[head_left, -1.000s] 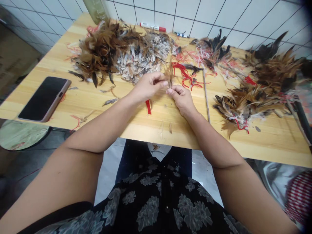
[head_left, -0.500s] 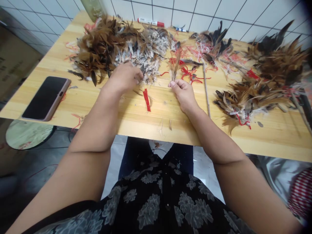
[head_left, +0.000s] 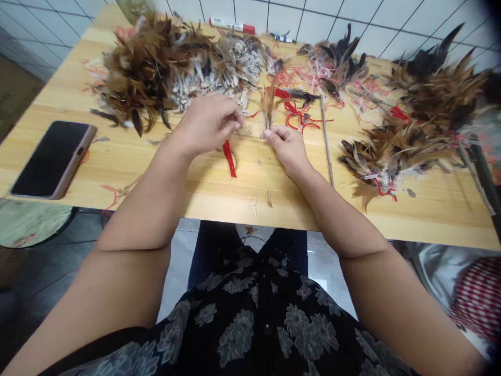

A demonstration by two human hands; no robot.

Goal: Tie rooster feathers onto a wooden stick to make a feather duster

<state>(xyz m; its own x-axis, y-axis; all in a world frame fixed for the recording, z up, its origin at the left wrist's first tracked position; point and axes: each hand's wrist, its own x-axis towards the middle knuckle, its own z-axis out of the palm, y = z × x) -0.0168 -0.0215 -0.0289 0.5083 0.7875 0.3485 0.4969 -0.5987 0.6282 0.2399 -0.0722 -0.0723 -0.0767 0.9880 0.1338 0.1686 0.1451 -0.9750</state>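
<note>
My right hand (head_left: 288, 150) pinches a small bunch of brown feathers (head_left: 268, 108) by its lower end, the tips pointing away from me. To its left, my left hand (head_left: 211, 125) is closed, thumb and fingertips together; whatever they hold is too faint to make out. Just below those fingers lies a short bundle of red strings (head_left: 229, 158). A large heap of brown feathers with pale quill ends (head_left: 136, 78) lies beyond my left hand. More red string (head_left: 295, 112) is loose beyond my right hand.
On the wooden table (head_left: 219, 201) a phone (head_left: 50, 156) lies at the left. A thin stick (head_left: 327, 143) and tied feather bundles (head_left: 395, 149) are at the right. A red-and-white marker (head_left: 232, 25) and a blue-and-white one (head_left: 283, 38) lie by the tiled wall.
My left hand has come away from the pale quill ends of the heap, moving right toward my right hand. The right hand still pinches its feathers. The camera view has shifted slightly.
</note>
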